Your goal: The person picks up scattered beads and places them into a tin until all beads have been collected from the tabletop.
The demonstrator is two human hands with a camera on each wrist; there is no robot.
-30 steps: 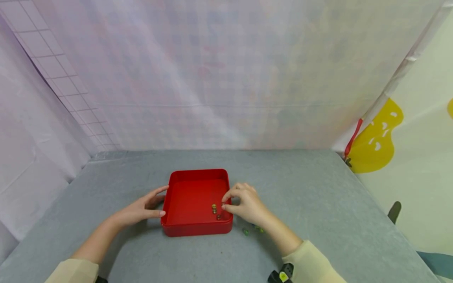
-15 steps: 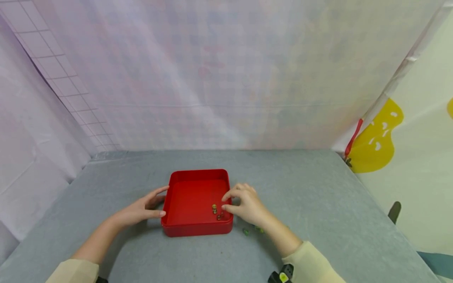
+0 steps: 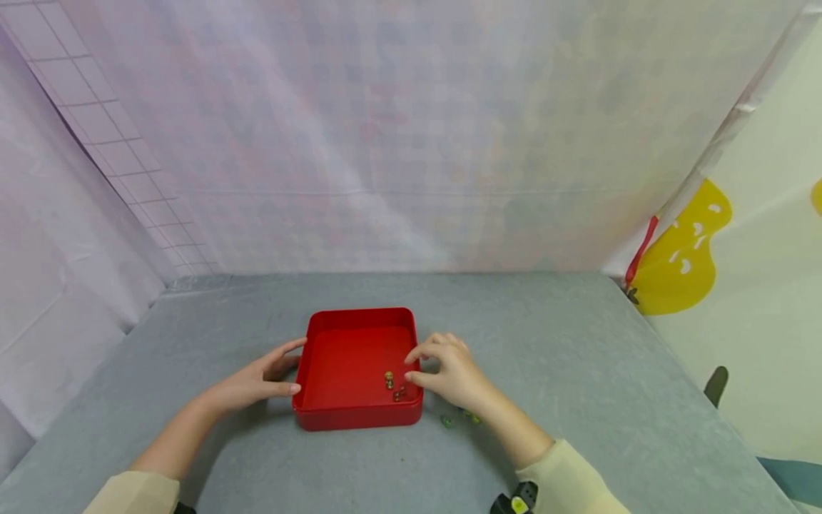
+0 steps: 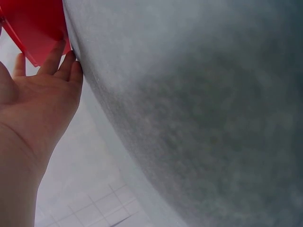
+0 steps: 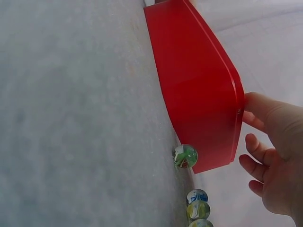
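Right hand [image 3: 454,368] over the right rim of the red tray [image 3: 357,419], thumb and forefinger curved apart above the inside, holding nothing visible; left hand [image 3: 257,375] against the opposite wall, thumb and forefinger stretched wide, touching. Inside the tray, towards its near right corner, four small marbles [image 3: 389,384]. Outside, just beside that corner, a green marble [image 5: 185,156]; near it, other marbles [image 5: 198,210] in a row on the grey table [image 3: 546,343].

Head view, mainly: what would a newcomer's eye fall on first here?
Probably the bright red tray on the gray table, with the left hand at its left side and the right hand over its right rim. Next come the small marbles inside, toward its near right corner. Far right, a yellow shape stands out against pale cloth.
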